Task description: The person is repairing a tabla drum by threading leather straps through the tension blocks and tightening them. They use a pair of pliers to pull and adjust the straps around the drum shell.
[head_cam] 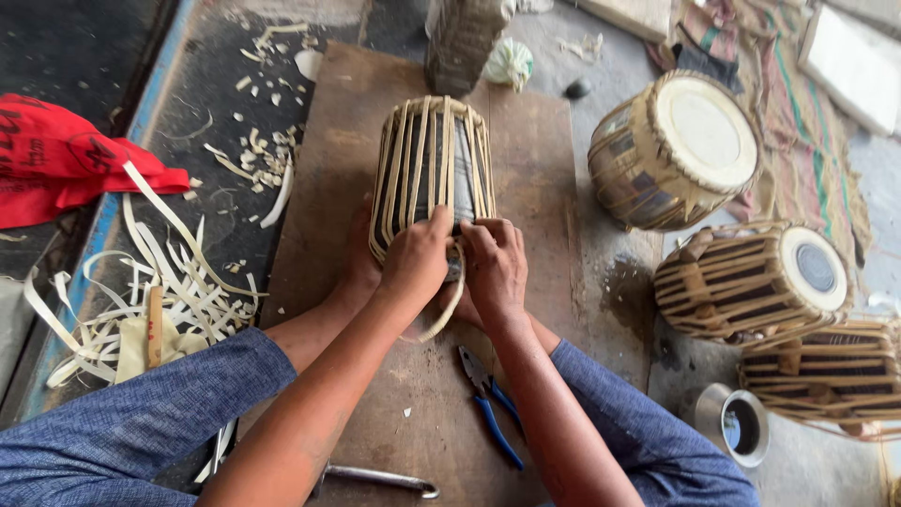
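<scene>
A dark barrel drum (432, 169) laced with pale leather straps lies on its side on a brown board (526, 160), its near end held between my bare feet. My left hand (416, 258) grips the straps at the drum's near rim. Beside it, my right hand (495, 266) pinches a loose pale strap (449, 305) that curls down below the rim. Both hands touch the drum, fingers closed on lacing.
Blue-handled pliers (491, 404) and a metal rod (380, 479) lie on the board near my legs. Three strapped drums (676, 150) (751, 282) (826, 371) and a metal cup (735, 424) stand at the right. Strap offcuts (160, 300) and a red cloth (56, 160) lie left.
</scene>
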